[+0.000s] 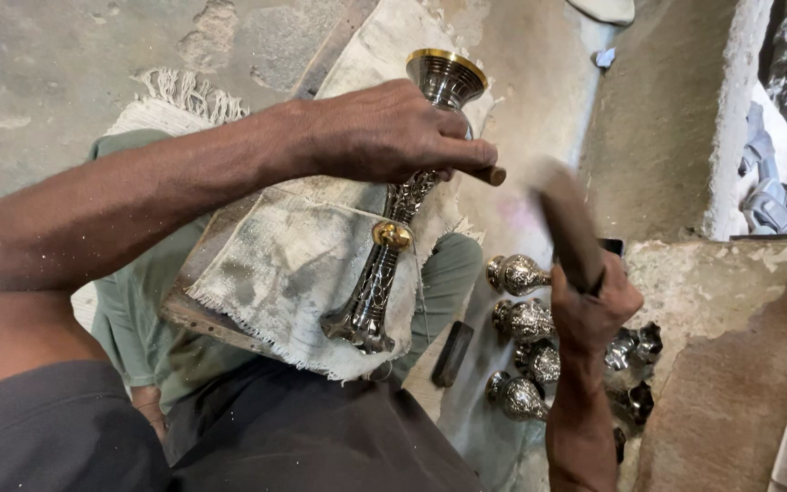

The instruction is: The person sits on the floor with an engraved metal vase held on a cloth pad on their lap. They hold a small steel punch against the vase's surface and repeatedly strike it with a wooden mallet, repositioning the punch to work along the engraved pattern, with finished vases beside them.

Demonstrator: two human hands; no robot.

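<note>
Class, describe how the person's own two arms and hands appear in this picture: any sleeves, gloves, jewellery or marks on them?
Both forearms are bare, with no sleeves showing. The left hand and right hand wear no gloves, rings, or watch. Pale dust specks dot the left forearm. The right hand is slightly motion-blurred.

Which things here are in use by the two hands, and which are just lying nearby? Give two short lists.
In use: tall metal vase; small punch in the left hand; wooden mallet in the right hand; cloth and board under the vase.

Lying about: small metal vases on the floor; dark block; fringed mat.
</note>
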